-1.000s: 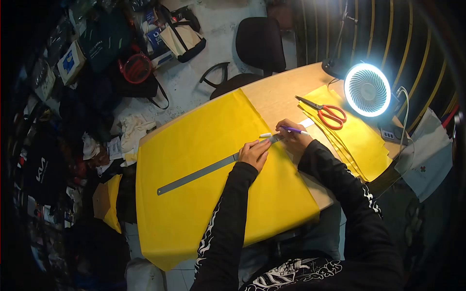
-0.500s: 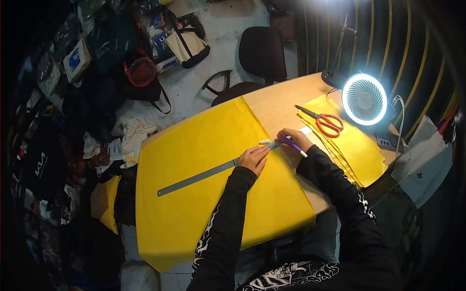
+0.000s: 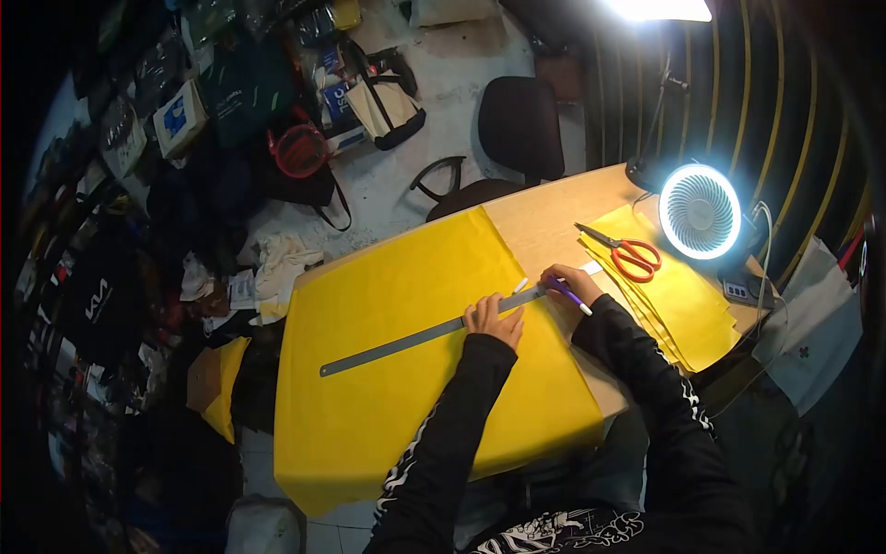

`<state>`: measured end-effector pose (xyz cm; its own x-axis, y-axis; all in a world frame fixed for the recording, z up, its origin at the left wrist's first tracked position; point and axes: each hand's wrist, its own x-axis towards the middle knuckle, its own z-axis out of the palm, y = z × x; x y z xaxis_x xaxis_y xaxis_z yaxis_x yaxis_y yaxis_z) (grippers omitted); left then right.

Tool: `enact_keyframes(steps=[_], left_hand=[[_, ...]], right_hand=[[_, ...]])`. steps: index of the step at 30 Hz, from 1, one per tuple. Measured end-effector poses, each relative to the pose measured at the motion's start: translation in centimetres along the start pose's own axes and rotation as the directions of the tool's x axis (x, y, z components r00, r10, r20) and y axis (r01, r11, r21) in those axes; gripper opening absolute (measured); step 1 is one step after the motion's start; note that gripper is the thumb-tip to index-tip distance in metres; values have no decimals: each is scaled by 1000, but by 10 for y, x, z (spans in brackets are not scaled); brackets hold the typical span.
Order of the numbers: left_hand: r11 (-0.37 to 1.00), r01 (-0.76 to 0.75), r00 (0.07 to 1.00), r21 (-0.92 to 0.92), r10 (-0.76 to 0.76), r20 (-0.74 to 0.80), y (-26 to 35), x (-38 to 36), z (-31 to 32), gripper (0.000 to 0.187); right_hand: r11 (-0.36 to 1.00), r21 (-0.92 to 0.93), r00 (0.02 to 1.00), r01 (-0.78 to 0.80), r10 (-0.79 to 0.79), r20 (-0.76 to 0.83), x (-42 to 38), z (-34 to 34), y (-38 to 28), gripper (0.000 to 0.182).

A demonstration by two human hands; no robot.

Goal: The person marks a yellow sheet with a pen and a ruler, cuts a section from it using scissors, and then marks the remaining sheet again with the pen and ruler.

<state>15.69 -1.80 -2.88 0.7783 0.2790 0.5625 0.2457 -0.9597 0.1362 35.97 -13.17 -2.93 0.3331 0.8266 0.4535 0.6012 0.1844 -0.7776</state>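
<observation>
A long grey metal ruler (image 3: 397,347) lies slantwise across a sheet of yellow material (image 3: 397,277) on the table. My left hand (image 3: 494,320) presses on the ruler with its fingers spread. By the ruler's right end, my right hand (image 3: 574,280) is closed round a purple marker (image 3: 567,295) with a white end, its tip hidden near the sheet's right edge. A small white piece, perhaps a marker cap (image 3: 520,285), lies just above the ruler between my hands.
Red-handled scissors (image 3: 635,258) rest on a stack of yellow pieces (image 3: 688,314) at the right. Behind them stand a lit round fan (image 3: 700,212) and a lamp (image 3: 660,11). A dark chair (image 3: 520,129) is beyond the table (image 3: 544,208); bags and clutter fill the left.
The camera view has shifted a little. My left hand's fingers have spread wider on the ruler. My right hand still grips the marker near the ruler's right end.
</observation>
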Motion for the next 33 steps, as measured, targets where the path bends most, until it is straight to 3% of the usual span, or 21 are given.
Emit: enact_keyframes(steps=[7,14,26,33], left_hand=[[985,146,985,90,-153,84,-62,-59,-71,23],[986,148,984,77,-155,91,-64,-58,-69,24],[984,154,983,87,-161,91,-64,-60,-68,24],[993,108,990,53,-112,89,-61,-51,-60,26]], right_hand=[[998,-52,999,31,-31,-7,0,1,2,28],[999,44,1000,22,-23,4,-1,0,8,28],[997,-50,998,59,-58,6,0,0,6,29],[1000,15,997,4,-3,-75,0,3,3,17]])
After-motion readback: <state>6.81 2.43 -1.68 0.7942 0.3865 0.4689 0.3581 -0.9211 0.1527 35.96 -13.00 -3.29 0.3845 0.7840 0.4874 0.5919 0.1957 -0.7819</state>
